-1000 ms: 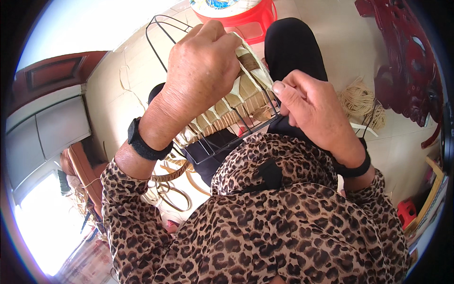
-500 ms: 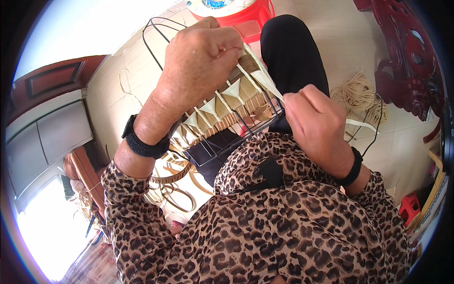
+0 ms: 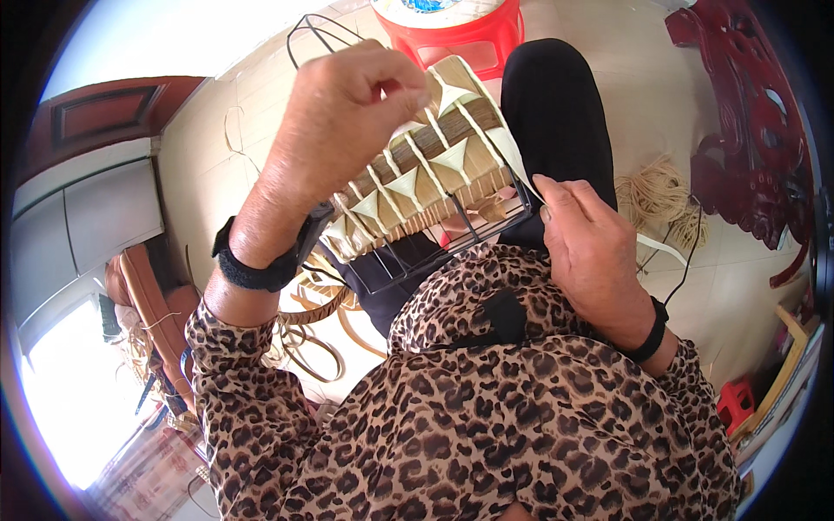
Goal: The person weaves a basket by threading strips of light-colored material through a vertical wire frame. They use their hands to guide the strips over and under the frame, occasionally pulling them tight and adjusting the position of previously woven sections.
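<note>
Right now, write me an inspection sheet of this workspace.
Surface: pale tiled floor; work rests on the lap.
Job's things: black wire frame part-woven with tan straw strips.
Clutter: loose straw bundle, brown coiled strips on the floor.
Grips: left hand pinches a pale strip above the weave; right hand holds the frame's edge.
Cables: thin black cord beside the right hand.
Surroundings: red plastic stool, dark red carved furniture.
</note>
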A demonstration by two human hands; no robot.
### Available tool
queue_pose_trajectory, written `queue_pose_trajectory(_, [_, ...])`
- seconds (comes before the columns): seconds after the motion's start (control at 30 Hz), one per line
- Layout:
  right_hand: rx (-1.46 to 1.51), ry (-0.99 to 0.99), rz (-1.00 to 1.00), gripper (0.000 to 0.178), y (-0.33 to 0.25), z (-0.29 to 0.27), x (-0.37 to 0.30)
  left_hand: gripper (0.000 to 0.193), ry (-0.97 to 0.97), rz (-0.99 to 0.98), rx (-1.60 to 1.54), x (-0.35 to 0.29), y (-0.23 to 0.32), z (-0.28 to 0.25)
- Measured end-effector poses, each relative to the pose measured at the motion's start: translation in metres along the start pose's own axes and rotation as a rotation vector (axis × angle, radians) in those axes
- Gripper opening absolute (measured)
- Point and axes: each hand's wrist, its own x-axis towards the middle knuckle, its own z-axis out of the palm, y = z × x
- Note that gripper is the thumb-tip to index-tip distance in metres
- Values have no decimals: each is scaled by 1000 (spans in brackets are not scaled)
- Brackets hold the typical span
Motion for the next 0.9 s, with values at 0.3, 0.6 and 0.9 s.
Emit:
queue_pose_trajectory(0.3, [50,-93,-132,39,8,-29,37,10,-40,-33,125,9,2,21])
queue_pose_trajectory(0.6, [357,-239,229,35,19,-13,43,19,253,-169,-54,11,-31,-1])
queue_pose_trajectory(0.9, [730,-311,540,33,31,-7,34,20,-144,-225,-185,9,-39,14])
